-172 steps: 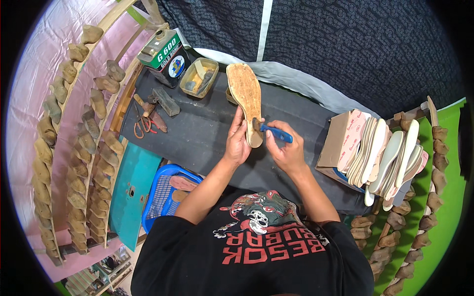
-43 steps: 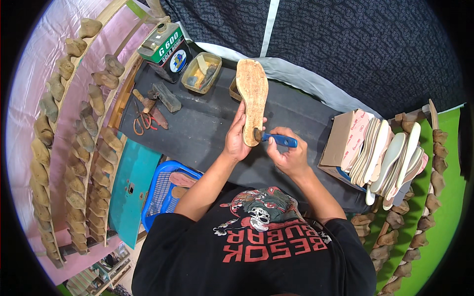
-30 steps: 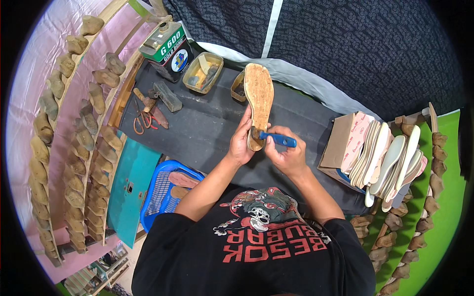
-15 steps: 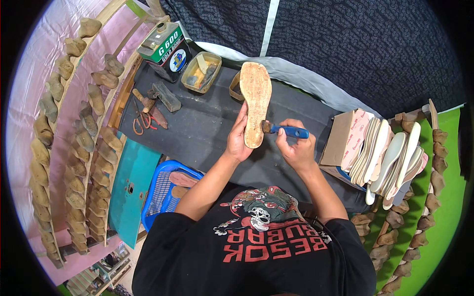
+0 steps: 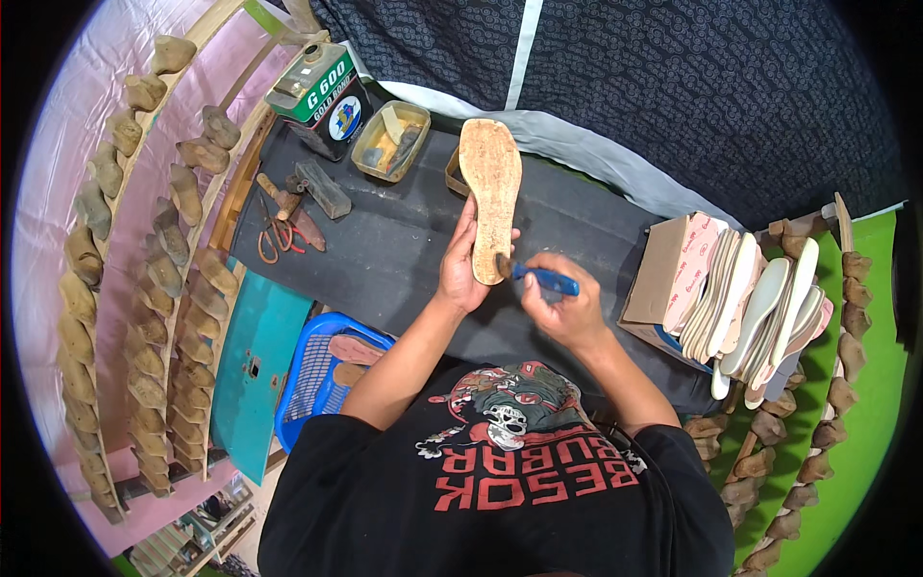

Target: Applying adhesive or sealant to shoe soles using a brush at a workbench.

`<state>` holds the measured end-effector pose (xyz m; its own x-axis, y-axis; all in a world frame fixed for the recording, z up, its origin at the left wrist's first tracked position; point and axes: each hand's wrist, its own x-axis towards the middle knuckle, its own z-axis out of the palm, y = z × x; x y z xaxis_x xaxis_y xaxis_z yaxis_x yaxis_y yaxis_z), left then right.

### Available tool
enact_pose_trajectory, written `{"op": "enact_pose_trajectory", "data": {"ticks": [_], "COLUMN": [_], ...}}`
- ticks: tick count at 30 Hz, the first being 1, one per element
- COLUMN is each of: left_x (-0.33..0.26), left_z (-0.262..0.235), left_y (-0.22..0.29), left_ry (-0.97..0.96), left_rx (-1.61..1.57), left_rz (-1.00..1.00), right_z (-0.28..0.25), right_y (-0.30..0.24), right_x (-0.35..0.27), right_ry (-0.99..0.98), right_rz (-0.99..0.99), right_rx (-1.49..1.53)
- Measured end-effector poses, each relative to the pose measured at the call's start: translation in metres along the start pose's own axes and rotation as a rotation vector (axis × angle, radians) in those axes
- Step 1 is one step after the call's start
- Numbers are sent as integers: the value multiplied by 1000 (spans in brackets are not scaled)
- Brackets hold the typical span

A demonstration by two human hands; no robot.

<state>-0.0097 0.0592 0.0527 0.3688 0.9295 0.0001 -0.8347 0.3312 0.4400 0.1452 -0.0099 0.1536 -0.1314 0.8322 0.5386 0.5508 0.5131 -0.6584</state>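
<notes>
A tan cork-textured shoe insole (image 5: pixel 490 192) is held upright over the dark table (image 5: pixel 394 255) by my left hand (image 5: pixel 463 269), which grips its lower end. My right hand (image 5: pixel 562 308) holds a brush with a blue handle (image 5: pixel 546 279), its bristle tip touching the insole's lower right edge. A small open tin with glue (image 5: pixel 390 140) sits at the table's far side, beside a green and black can (image 5: pixel 322 96).
Scissors with red handles (image 5: pixel 272 236) and some wooden tools lie at the table's left. A stack of insoles (image 5: pixel 750 298) leans on a cardboard box at right. Wooden shoe lasts (image 5: pixel 144 250) fill racks on the left and right. A blue basket (image 5: pixel 322 370) stands below the table.
The insole was tilted and turned slightly between frames. My right hand drew the brush back to the right, then returned its tip to the insole's lower edge.
</notes>
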Motion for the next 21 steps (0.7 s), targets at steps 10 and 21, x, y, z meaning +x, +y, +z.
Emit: {"op": "enact_pose_trajectory", "data": {"ticks": [10,21], "left_x": [0,1], "left_z": [3,-1], "left_y": [-5,-3], "left_ry": [9,22], "left_rx": [7,-28], "left_rz": [1,20], "right_z": [2,1], "right_y": [3,4], "right_x": [1,-9], "right_ry": [86,58], "right_rz": [54,54], "right_rx": [-32,-35]}}
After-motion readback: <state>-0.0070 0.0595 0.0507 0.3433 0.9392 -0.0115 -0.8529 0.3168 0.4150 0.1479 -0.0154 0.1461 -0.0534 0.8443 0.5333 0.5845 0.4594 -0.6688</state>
